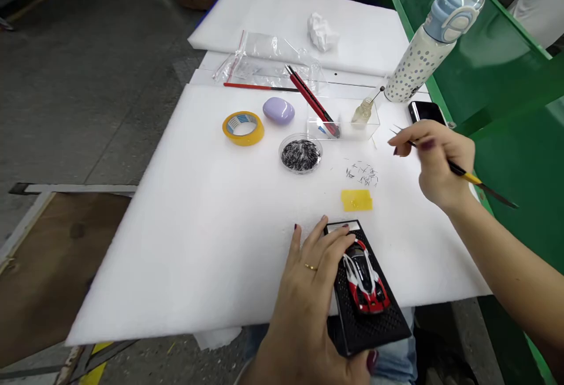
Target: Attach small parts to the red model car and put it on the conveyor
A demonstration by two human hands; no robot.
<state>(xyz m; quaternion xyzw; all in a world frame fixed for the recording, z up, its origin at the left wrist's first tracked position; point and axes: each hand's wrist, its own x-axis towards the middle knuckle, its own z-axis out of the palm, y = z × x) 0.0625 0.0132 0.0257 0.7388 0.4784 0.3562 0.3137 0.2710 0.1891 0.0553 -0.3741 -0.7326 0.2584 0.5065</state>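
Note:
My left hand (311,282) rests on the left side of a black textured base (372,323) that carries a small red, white and black model car (365,282), at the near edge of the white foam sheet (198,226). My right hand (434,161) is raised over the sheet's right side and grips thin tweezers (478,182) with a yellow band, tips pointing left. Below the right hand lies a scatter of tiny black parts (362,173) and a yellow pad (356,200).
A round dish of black parts (301,154), a yellow tape roll (243,127), a lilac oval case (278,110), a clear box (348,117) with a red-black knife and small bottle, a dotted water bottle (425,44), a phone (425,111), plastic bags (268,59), crumpled tissue (321,32).

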